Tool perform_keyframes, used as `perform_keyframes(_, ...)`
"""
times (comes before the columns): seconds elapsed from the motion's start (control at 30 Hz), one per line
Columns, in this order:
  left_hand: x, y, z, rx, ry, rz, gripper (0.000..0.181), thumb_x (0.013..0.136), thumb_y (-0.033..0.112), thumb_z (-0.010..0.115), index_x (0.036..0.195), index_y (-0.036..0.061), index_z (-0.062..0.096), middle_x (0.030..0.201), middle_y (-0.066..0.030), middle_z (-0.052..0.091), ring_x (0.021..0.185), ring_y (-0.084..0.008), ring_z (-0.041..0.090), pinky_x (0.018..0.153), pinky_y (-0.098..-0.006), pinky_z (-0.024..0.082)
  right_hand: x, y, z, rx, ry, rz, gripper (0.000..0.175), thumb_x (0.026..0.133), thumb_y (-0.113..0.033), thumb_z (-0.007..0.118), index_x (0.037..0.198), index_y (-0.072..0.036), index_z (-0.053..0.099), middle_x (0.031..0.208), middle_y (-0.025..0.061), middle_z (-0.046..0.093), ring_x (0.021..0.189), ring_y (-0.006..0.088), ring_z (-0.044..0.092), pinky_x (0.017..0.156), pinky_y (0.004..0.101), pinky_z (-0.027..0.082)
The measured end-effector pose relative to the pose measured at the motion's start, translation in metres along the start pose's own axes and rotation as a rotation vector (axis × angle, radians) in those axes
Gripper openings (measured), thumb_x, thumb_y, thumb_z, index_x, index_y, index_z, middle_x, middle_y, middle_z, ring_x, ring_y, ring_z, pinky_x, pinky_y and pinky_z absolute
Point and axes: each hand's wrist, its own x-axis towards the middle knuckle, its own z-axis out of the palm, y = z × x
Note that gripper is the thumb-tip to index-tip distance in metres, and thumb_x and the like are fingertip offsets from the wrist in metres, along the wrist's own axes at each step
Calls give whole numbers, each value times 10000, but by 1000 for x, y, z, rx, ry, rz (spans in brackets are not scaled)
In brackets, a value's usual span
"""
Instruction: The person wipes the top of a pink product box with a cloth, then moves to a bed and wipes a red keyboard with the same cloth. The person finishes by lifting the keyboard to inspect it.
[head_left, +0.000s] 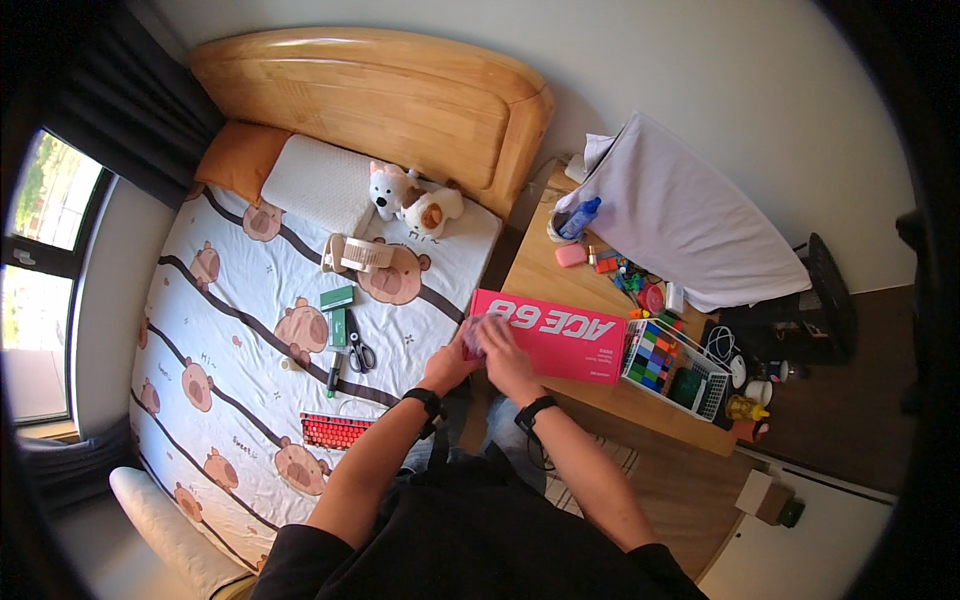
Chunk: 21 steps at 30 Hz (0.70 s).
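A long pinkish-red cardboard box (562, 346) with large white lettering lies in front of me, its right part over the desk and its left end reaching out towards the bed. My left hand (448, 366) grips that left end. Under the fingers of my right hand (510, 365) is a crumpled greyish cloth (475, 339), pressed to the box's face near the same end. The cloth and fingertips are blurred, and the fingers cover part of the lettering.
On the wooden desk (536, 270), a white wire basket (709, 405) of coloured blocks stands beside the box, with a pink case (571, 255) farther back. Scissors (361, 352), a red-keyed keyboard (335, 431) and a handheld fan (364, 255) lie on the bed (247, 330).
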Motion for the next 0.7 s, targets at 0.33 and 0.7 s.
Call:
perform_keyframes(0.33,-4,-3,6,-9,69,14,1034,795,589,764,1599,153,282,1072,-264,720,969,-437,703,811,-514,555,-10,5,1,-118,119,155,527,937,-25,499,1464,-26,476,1579,170,403,1460,417,360,1099,467,463)
perform_keyframes(0.7,-3,-12,13,-34,77,46,1004,819,553,761,1599,142,278,1065,-278,717,984,-449,696,826,-517,553,-22,7,4,-126,92,221,559,930,-6,506,1485,-7,438,1579,188,392,1458,430,352,1157,461,395)
